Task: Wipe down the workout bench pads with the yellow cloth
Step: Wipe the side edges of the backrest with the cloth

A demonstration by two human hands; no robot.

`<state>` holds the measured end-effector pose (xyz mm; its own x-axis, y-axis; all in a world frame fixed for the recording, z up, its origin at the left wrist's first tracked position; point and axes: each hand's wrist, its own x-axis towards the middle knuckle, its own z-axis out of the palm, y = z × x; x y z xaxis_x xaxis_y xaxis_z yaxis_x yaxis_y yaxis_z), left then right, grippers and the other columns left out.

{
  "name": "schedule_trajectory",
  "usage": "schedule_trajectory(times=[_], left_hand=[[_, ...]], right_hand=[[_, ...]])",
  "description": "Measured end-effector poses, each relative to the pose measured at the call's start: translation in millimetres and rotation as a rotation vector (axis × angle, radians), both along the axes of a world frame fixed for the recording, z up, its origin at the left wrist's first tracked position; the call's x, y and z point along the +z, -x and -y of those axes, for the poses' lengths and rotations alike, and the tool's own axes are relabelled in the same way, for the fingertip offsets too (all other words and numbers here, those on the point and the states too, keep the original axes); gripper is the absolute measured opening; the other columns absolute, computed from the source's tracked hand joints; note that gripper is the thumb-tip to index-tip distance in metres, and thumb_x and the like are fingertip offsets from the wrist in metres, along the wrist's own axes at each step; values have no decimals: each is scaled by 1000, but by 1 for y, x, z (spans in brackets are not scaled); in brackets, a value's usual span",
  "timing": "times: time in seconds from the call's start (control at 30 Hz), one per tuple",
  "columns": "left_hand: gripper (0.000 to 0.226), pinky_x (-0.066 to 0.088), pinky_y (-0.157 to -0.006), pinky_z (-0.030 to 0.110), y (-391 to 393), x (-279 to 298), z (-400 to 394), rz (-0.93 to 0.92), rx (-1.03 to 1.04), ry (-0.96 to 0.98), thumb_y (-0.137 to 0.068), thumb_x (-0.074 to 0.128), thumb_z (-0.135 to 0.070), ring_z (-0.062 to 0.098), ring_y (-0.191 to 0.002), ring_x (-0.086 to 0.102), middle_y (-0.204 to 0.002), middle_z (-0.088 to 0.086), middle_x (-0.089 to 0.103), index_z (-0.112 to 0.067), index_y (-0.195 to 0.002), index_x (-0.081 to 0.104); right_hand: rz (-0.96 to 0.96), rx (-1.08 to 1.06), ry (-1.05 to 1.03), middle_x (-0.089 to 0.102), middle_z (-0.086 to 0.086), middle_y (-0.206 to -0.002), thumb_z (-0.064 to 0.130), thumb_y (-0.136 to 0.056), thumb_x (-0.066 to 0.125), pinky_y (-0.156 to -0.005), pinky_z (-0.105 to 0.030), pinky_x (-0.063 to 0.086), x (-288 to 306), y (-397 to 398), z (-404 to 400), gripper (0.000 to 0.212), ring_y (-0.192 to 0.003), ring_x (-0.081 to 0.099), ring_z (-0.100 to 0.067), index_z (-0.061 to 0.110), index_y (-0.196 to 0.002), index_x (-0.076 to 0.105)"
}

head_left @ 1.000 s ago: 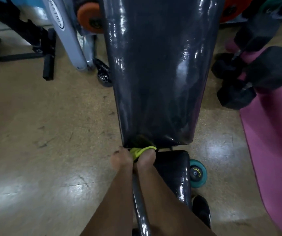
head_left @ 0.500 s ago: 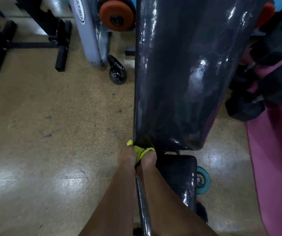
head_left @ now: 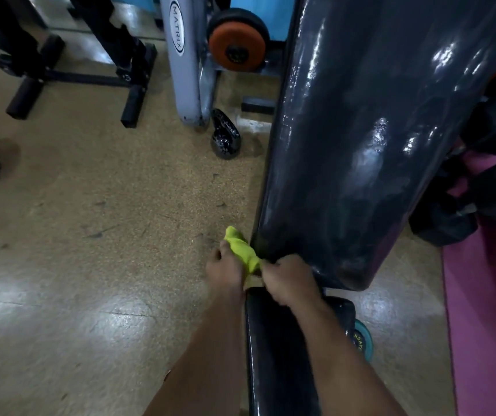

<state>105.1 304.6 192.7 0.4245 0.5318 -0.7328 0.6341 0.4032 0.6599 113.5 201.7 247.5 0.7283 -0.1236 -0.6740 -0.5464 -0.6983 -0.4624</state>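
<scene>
Judging by its glossy, creased surface, we rate the back pad [head_left: 375, 145] as firm vinyl upholstery over foam: wipeable, slick where damp, and too large to move by hand, so it is to be steadied by its frame, not lifted. It is dark grey-black, tapers toward its lower end, fills the upper right of the frame and carries bright reflections that suggest moisture or polish. Below it, at lower centre, we note the smaller seat pad [head_left: 282, 355], black, equally shiny, separated from the back pad by a narrow gap.

We assess the yellow cloth [head_left: 240, 247] as light, soft and limp; it will bunch and fold freely, so it should be gathered in the palm or held by both ends. It is bright yellow-green, twisted into a short roll, and sits at centre frame against the lower left corner of the back pad, just above the seat pad.

Our left hand [head_left: 225, 271] grasps the cloth's near portion with curled fingers; our right hand [head_left: 288, 280] pinches its other end at the pad's edge.
</scene>
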Motion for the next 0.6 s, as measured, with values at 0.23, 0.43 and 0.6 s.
schedule_trajectory(times=[0.23,0.43,0.6], left_hand=[[24,48,-113,54,-22,0,7,178,-25,289,-104,48,-32,27,-123,64,-129,1,71,-41,-108,70],[41,48,-109,43,-30,14,12,98,12,375,-110,31,-16,30,-114,64,-122,13,69,-12,-135,64],[33,55,-94,42,-30,21,13,104,-8,309,-92,52,-41,32,-97,68,-105,13,74,-17,-102,72]], right_hand=[[1638,-105,149,67,-11,-86,28,-97,57,-77,-33,40,129,-132,48,26,-82,60,-28,7,-88,68],[1330,-157,771,37,-20,-158,57,-98,23,-124,-55,15,167,-227,47,67,-150,30,-38,16,-143,52],[1404,-143,824,31,-25,-160,50,-101,27,-122,-63,14,160,-224,43,62,-152,25,-42,18,-150,45]])
